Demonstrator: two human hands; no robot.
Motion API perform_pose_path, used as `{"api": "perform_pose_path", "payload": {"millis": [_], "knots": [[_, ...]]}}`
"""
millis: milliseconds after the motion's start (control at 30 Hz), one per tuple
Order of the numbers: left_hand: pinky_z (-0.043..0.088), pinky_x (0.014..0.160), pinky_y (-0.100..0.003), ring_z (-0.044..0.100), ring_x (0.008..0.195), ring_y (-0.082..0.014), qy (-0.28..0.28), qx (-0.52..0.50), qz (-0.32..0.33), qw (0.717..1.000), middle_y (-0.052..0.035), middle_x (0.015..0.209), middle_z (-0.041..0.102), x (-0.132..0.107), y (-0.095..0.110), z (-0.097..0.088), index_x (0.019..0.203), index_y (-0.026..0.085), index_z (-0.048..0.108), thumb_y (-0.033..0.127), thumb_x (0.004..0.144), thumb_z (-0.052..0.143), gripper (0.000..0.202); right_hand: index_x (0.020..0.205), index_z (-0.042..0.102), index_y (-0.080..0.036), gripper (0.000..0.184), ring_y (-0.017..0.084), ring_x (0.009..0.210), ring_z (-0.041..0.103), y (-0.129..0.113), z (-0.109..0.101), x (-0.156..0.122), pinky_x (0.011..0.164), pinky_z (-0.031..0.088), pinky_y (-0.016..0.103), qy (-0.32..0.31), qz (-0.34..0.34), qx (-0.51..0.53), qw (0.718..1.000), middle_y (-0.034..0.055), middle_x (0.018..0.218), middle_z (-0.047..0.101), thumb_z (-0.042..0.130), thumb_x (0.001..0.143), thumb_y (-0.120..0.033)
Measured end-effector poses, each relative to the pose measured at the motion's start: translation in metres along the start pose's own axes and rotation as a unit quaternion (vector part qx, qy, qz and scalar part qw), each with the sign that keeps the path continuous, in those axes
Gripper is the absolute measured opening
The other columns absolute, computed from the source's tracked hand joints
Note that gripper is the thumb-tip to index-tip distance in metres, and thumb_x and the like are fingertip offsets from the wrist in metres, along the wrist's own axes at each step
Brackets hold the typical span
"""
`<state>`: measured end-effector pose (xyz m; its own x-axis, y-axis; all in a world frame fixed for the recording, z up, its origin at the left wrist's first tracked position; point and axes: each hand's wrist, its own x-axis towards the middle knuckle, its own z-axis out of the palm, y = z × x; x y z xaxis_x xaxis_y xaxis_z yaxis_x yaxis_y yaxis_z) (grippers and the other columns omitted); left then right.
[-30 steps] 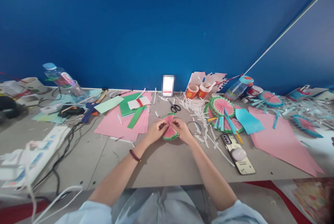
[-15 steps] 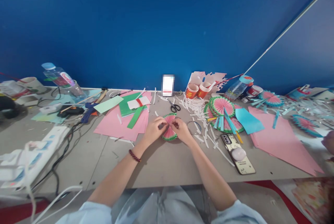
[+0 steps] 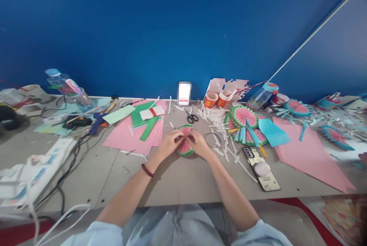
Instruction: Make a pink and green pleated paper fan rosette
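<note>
A pleated pink paper fan (image 3: 185, 149) with a green edge lies spread in a round on the table in front of me. My left hand (image 3: 172, 141) pinches it near its centre from the left. From the right, my right hand (image 3: 197, 141) pinches it close by, the fingertips of both hands almost meeting. The fan's middle is partly hidden by my fingers. Beyond the fan lie black scissors (image 3: 191, 116). Pink paper sheets (image 3: 143, 144) with a green sheet (image 3: 137, 115) and a green strip (image 3: 148, 129) on top are left of my hands.
White paper strips (image 3: 219, 118) litter the right, beside finished pink-and-green fans (image 3: 243, 116). A phone (image 3: 266, 180) carries a white rounded object. Paper cups (image 3: 210, 100) stand by the blue wall. A power strip (image 3: 43, 173) and cables lie left. Another person's hand (image 3: 363, 158) shows far right.
My fingertips have shifted slightly at the fan's centre, and the fan has moved a little left and turned. At far right, the other person's hand has drawn mostly out of view.
</note>
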<state>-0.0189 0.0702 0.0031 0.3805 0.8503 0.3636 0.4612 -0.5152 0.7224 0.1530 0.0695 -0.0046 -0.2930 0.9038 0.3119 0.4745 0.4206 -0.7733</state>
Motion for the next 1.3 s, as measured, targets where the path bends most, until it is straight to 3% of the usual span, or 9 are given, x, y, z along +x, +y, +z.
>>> {"api": "perform_pose_path", "payload": {"millis": [433,700,833,1000,1300], "knots": [[0.048,0.072,-0.028,0.061,0.079,-0.0171,0.005,-0.122,-0.103,0.987,-0.0030,0.084,0.068,0.0044,0.0013,-0.0021,0.083,0.019,0.064,0.034,0.082,0.055,0.018,0.076,0.053,-0.020,0.013,0.015,0.070,0.051,-0.0015,-0.0002,-0.0001,0.066,0.041,0.028,-0.010,0.076,0.059,0.995,0.0013,0.076,0.055,0.046,0.084,-0.027],[0.049,0.064,-0.027,0.061,0.071,-0.0157,-0.018,-0.237,-0.171,0.956,-0.0034,0.079,0.067,0.0052,-0.0032,0.0023,0.086,0.017,0.065,0.037,0.080,0.056,0.023,0.076,0.055,-0.019,0.017,0.015,0.074,0.052,-0.0004,0.0006,-0.0003,0.070,0.041,0.028,-0.022,0.098,0.092,0.991,0.0010,0.077,0.056,0.046,0.084,-0.032],[0.050,0.063,-0.026,0.060,0.069,-0.0148,-0.017,-0.264,-0.177,0.948,-0.0047,0.082,0.066,0.0051,-0.0067,0.0037,0.090,0.016,0.065,0.040,0.080,0.056,0.028,0.078,0.055,-0.019,0.018,0.016,0.076,0.053,0.0018,0.0012,-0.0009,0.072,0.041,0.029,-0.024,0.094,0.098,0.990,0.0008,0.078,0.057,0.045,0.085,-0.033],[0.049,0.064,-0.025,0.061,0.079,-0.0165,0.000,-0.221,-0.149,0.964,-0.0067,0.091,0.065,0.0049,-0.0038,0.0000,0.086,0.016,0.065,0.038,0.081,0.054,0.026,0.079,0.056,-0.019,0.018,0.015,0.074,0.053,0.0022,0.0014,-0.0015,0.072,0.041,0.029,-0.021,0.106,0.101,0.989,0.0008,0.077,0.057,0.046,0.085,-0.033],[0.047,0.057,-0.024,0.062,0.071,-0.0159,-0.007,-0.275,-0.187,0.943,-0.0053,0.082,0.067,0.0064,-0.0040,-0.0007,0.093,0.016,0.062,0.043,0.081,0.053,0.031,0.078,0.054,-0.019,0.017,0.016,0.071,0.053,0.0009,0.0018,-0.0013,0.068,0.042,0.028,-0.011,0.114,0.109,0.987,0.0007,0.075,0.057,0.046,0.083,-0.034]]}}
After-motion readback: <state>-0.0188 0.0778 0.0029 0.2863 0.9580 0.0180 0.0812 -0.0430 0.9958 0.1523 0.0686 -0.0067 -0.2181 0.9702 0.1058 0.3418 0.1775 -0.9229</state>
